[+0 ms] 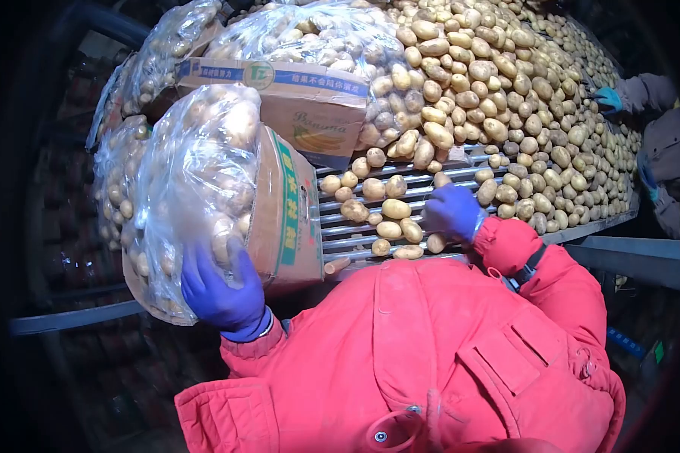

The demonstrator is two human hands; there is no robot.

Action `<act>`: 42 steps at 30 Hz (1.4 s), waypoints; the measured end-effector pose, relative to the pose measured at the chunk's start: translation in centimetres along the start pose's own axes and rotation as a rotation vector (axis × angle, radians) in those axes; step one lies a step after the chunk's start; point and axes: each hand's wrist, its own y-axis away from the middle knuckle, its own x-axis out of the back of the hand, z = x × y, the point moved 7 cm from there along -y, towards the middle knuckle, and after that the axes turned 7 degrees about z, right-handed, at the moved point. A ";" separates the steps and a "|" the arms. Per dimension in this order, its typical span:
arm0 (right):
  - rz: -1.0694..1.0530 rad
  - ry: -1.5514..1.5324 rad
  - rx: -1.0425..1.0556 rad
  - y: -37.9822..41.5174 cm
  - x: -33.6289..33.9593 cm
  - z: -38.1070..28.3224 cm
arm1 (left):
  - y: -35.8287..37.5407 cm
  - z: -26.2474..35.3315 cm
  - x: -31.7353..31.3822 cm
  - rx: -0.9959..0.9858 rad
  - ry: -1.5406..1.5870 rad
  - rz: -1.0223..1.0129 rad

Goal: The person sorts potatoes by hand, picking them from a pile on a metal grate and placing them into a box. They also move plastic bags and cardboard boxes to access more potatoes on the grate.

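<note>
My left hand, in a purple glove, lies against a clear plastic bag full of potatoes. Its fingers are apart, and a blur hangs just above them. The bag stands in a cardboard box with a green printed strip. Over the metal bars my right hand, gloved the same way, has its fingers curled downward; whatever they hold, if anything, is hidden. One potato shows at its upper edge and another potato just below it. Several loose potatoes rest on the metal bars between my hands.
A large heap of potatoes covers the back and right. Behind the near box, a banana carton stands beside more bagged potatoes. At the far right is another person's teal-gloved hand. A metal rail runs along the right.
</note>
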 end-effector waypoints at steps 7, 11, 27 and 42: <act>-0.151 -0.108 -0.198 -4.8 -0.5 -1.5 | -0.1 0.2 -0.1 0.000 0.004 0.004; -0.151 -0.056 0.111 -6.3 -4.0 -6.2 | -0.5 0.4 0.1 -0.042 0.006 0.045; -0.050 0.149 0.006 -11.1 -9.0 -9.0 | -0.5 0.6 -0.1 -0.069 -0.002 0.057; -0.118 0.116 0.327 -17.2 -10.7 -12.8 | -0.5 0.7 -0.3 -0.059 -0.041 0.056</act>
